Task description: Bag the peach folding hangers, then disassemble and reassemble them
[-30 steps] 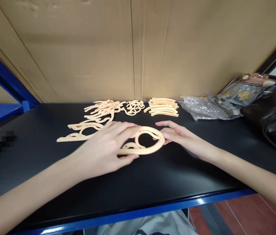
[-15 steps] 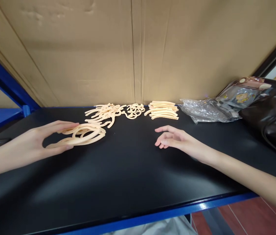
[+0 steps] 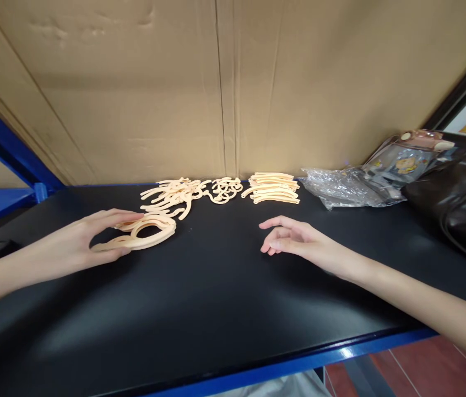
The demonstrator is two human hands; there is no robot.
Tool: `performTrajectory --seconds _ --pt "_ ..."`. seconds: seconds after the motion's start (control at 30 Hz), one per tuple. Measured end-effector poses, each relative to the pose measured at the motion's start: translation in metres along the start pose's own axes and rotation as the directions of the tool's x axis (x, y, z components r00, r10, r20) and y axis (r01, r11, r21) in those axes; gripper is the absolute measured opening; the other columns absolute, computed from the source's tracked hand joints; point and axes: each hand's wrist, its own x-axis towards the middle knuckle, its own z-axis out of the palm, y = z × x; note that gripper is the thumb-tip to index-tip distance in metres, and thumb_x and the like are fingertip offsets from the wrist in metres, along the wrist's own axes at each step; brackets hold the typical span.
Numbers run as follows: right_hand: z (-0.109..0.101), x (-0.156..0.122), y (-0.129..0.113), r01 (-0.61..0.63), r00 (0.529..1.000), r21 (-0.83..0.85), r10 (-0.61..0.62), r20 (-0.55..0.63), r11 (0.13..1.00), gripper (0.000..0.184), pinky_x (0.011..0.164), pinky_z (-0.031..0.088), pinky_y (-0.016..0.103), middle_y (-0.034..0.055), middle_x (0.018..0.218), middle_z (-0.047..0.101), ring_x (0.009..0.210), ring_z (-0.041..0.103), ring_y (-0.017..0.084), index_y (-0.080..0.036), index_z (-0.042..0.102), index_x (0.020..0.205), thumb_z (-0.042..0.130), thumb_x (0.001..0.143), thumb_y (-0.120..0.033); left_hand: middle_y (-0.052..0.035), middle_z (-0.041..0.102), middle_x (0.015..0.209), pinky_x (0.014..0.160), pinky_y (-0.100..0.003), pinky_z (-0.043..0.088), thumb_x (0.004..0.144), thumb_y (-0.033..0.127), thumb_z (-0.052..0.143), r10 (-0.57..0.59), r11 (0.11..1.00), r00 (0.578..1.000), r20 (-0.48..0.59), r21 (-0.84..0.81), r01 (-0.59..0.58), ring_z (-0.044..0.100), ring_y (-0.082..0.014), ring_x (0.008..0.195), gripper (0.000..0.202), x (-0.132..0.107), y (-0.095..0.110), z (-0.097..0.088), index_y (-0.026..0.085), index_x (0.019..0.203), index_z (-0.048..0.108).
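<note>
My left hand point(image 3: 104, 234) is around a low pile of beige curved, ring-like pieces point(image 3: 156, 237) on the left of the black table point(image 3: 200, 320). Its fingers press on the far side, and the thumb lies along the near side. Right of the middle, my right hand point(image 3: 288, 236) hovers above the tabletop with nothing in it. The index finger there is stretched out and the others are loosely bent. Behind the pile lies a heap of beige branching pieces point(image 3: 175, 193). Small hook-shaped pieces point(image 3: 225, 190) and a neat stack of slightly curved bars point(image 3: 274, 187) sit farther right.
A crumpled clear plastic bag point(image 3: 340, 187) lies at the back right, beside a printed clear pouch point(image 3: 406, 162) and a dark leather bag point(image 3: 456, 204). Cardboard point(image 3: 142, 99) stands along the back. A blue metal frame point(image 3: 10, 149) rises at the left.
My left hand has shifted to the right, and the ring-like pieces under it are gathered more closely together. My right hand has barely moved. The view has tilted slightly.
</note>
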Motion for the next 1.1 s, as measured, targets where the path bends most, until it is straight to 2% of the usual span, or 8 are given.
performTrajectory --seconds 0.17,0.37,0.5,0.57,0.7,0.83,0.97,1.1 --pt "0.0 -0.001 -0.001 -0.003 1.0 -0.015 0.003 0.006 1.0 0.034 0.087 0.047 0.036 0.0039 0.092 0.069 0.086 0.063 0.016 -0.02 0.053 0.113 0.063 0.084 -0.034 -0.0018 0.056 0.137 0.102 -0.032 0.042 0.076 0.054 0.057 -0.016 1.0 0.999 0.043 0.011 0.016 0.056 -0.0253 0.12 0.063 0.003 -0.011 0.0 0.026 0.133 0.05" --pt "-0.001 -0.001 0.0 0.015 1.0 -0.02 -0.015 0.026 1.0 0.033 0.088 0.047 0.036 0.0041 0.092 0.068 0.087 0.063 0.016 -0.019 0.053 0.113 0.062 0.085 -0.034 0.0007 0.056 0.136 0.101 -0.029 0.043 0.076 0.051 0.056 0.008 1.0 0.998 0.07 -0.004 -0.008 0.055 -0.0235 0.121 0.062 0.005 -0.013 -0.002 0.028 0.134 0.049" --pt "-0.001 -0.001 0.0 0.023 0.999 -0.032 -0.022 0.033 0.999 0.034 0.088 0.047 0.037 0.0044 0.091 0.068 0.088 0.063 0.017 -0.019 0.054 0.113 0.062 0.085 -0.036 0.0011 0.057 0.135 0.101 -0.028 0.043 0.074 0.052 0.056 -0.022 1.0 0.996 0.085 -0.009 0.023 0.056 -0.0232 0.12 0.063 0.004 -0.011 -0.004 0.028 0.131 0.051" --pt "-0.001 -0.002 -0.001 0.021 0.999 -0.037 -0.02 0.034 0.999 0.034 0.089 0.047 0.037 0.0045 0.092 0.068 0.089 0.064 0.017 -0.019 0.054 0.113 0.062 0.085 -0.038 0.0004 0.058 0.134 0.101 -0.029 0.042 0.073 0.051 0.056 -0.036 0.999 0.997 0.075 -0.015 0.038 0.057 -0.0237 0.119 0.062 0.002 -0.005 -0.004 0.027 0.13 0.051" --pt "0.0 -0.002 -0.002 0.016 0.999 -0.04 -0.015 0.036 0.999 0.033 0.09 0.046 0.037 0.0041 0.092 0.068 0.09 0.064 0.017 -0.019 0.054 0.113 0.061 0.086 -0.037 -0.0014 0.055 0.137 0.105 -0.033 0.037 0.076 0.055 0.053 -0.057 0.998 0.998 -0.034 -0.029 0.057 0.053 -0.0262 0.123 0.064 0.001 0.016 -0.005 0.027 0.134 0.047" --pt "0.0 -0.002 -0.002 0.013 0.999 -0.044 -0.011 0.043 0.999 0.032 0.09 0.046 0.037 0.0039 0.092 0.068 0.091 0.064 0.017 -0.02 0.054 0.113 0.061 0.087 -0.037 -0.0067 0.055 0.136 0.102 -0.035 0.038 0.078 0.065 0.048 -0.081 0.996 0.995 -0.051 0.039 0.083 0.053 -0.0276 0.121 0.067 0.02 0.027 -0.009 0.024 0.13 0.05" --pt "-0.001 -0.002 -0.001 0.014 0.999 -0.041 -0.012 0.045 0.999 0.032 0.09 0.046 0.036 0.0037 0.092 0.068 0.091 0.063 0.017 -0.019 0.054 0.113 0.061 0.087 -0.035 -0.0107 0.063 0.117 0.088 -0.038 0.042 0.079 0.069 0.034 -0.081 0.972 0.986 -0.145 0.206 0.11 0.059 -0.0285 0.104 0.064 0.05 0.042 -0.011 0.021 0.111 0.061" --pt "-0.001 -0.002 0.001 0.039 0.998 -0.037 -0.037 0.053 0.999 0.031 0.089 0.045 0.034 0.0034 0.092 0.068 0.091 0.063 0.016 -0.019 0.054 0.114 0.06 0.088 -0.035 -0.012 0.066 0.1 0.073 -0.035 0.04 0.083 0.066 0.035 -0.171 0.94 0.984 -0.056 0.291 0.18 0.058 -0.0306 0.096 0.057 0.074 0.074 -0.011 0.018 0.094 0.064"
